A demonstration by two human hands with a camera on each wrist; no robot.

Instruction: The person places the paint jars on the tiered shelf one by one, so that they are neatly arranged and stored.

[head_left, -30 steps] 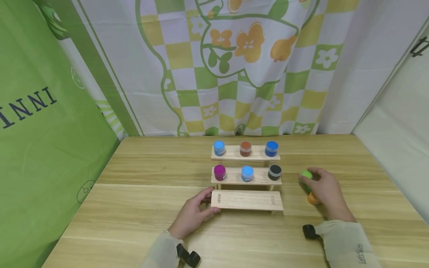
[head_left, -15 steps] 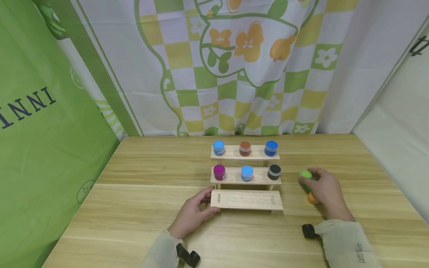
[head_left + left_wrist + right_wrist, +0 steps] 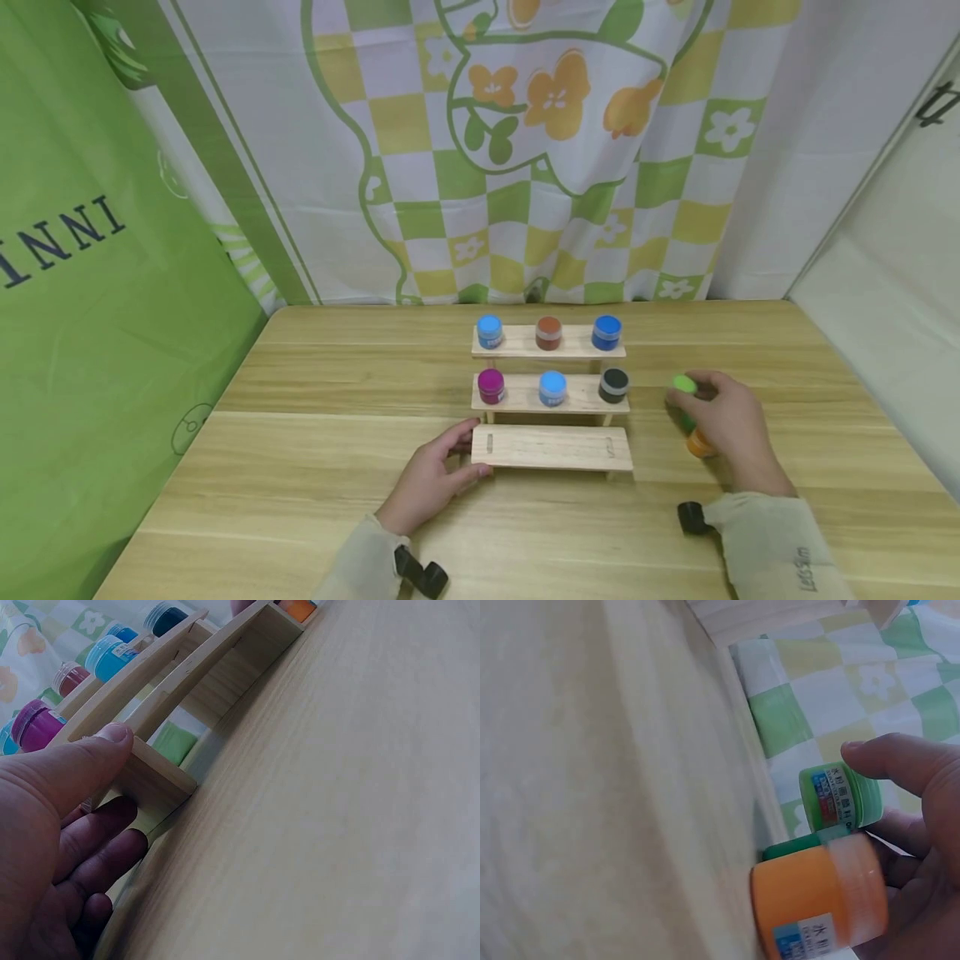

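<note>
Light green jar point(image 3: 832, 796) in its grip, the right hand point(image 3: 731, 421) pinches with thumb on one side and fingers on the other; the base looks raised off the worktop point(image 3: 360, 375). I'd judge the jar light and stiff-walled, smooth enough to slip, so that hold near the lid seems sensible. Just under the same hand, a dark green jar point(image 3: 795, 846) and an orange jar point(image 3: 799, 889) stand close together, easily knocked by a knuckle.

Opposite, the left hand point(image 3: 433, 482) grips the left end of the lowest wooden shelf point(image 3: 555, 447), thumb at the front edge, fingers behind. The wood looks rigid but light, liable to slide if bumped, and its end is a good spot to steady it. Whether the three tiers are joined, I cannot tell.

Beyond the hands, the middle shelf point(image 3: 521, 397) carries a magenta jar point(image 3: 491, 386), a light blue jar point(image 3: 552, 388) and a black jar point(image 3: 613, 385); the back shelf point(image 3: 577, 343) holds three more. Farthest off hangs a checked curtain point(image 3: 510, 198).
</note>
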